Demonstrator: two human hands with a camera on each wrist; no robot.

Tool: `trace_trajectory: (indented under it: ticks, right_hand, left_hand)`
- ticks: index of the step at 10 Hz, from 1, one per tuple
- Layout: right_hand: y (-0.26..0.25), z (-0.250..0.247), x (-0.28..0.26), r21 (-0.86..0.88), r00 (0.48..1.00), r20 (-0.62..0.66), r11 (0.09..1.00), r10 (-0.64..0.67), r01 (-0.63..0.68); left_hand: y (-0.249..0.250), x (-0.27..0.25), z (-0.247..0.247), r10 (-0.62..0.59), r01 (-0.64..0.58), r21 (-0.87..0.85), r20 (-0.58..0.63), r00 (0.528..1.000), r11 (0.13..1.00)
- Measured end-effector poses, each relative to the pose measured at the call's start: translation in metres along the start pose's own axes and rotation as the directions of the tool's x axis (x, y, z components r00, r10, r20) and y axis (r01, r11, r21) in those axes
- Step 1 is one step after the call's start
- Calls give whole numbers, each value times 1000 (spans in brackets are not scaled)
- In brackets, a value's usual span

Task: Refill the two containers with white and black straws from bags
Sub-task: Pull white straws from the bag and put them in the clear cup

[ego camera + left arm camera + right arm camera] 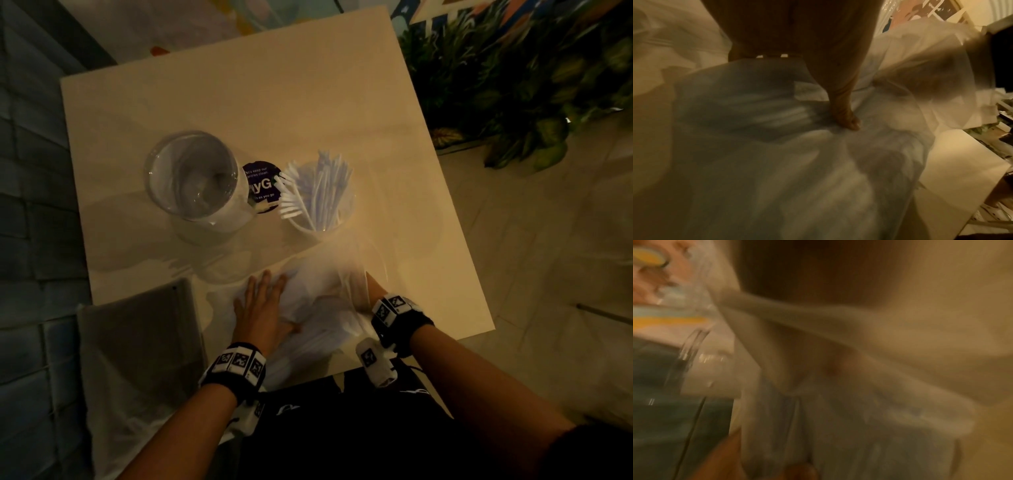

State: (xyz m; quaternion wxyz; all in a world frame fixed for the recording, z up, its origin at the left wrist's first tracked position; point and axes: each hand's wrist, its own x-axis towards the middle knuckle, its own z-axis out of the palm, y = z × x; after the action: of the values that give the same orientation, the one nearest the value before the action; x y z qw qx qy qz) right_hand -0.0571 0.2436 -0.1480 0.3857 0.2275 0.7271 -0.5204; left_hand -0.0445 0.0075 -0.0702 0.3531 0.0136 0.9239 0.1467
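Observation:
A clear plastic bag (329,308) of white straws lies at the table's near edge. My left hand (262,305) rests flat on it with straight fingers, and its thumb (846,118) presses into the plastic bag (777,162). My right hand (356,286) reaches inside the bag's mouth, and blurred plastic hides its fingers. Behind the bag stand two glass containers. The left glass container (195,178) is empty. The right glass container (318,219) holds white straws (325,181).
A round purple sticker (261,186) sits on the white table (239,102) between the containers. A grey, dark packet (137,335) lies at the table's left near corner. A leafy plant (513,85) stands past the right edge.

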Motion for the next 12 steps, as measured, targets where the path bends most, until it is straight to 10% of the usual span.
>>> trace_trajectory:
  ticks: [2, 4, 6, 12]
  right_hand:
    - [-71, -45, -70, 129, 978, -149, 978, -147, 167]
    - [-60, -36, -63, 485, 949, -308, 868, 60, 103]
    - [-55, -25, -60, 209, 949, -298, 977, 101, -38]
    - [-76, -6, -57, 285, 885, -459, 930, -80, 232]
  left_hand:
    - [-4, 0, 4, -4, 4, 17, -4, 1000, 1000]
    - [-2, 1, 6, -5, 4, 21, 16, 1000, 1000]
    - [-1, 2, 7, -12, 12, -2, 23, 1000, 1000]
    - [0, 3, 7, 0, 0, -5, 28, 1000, 1000]
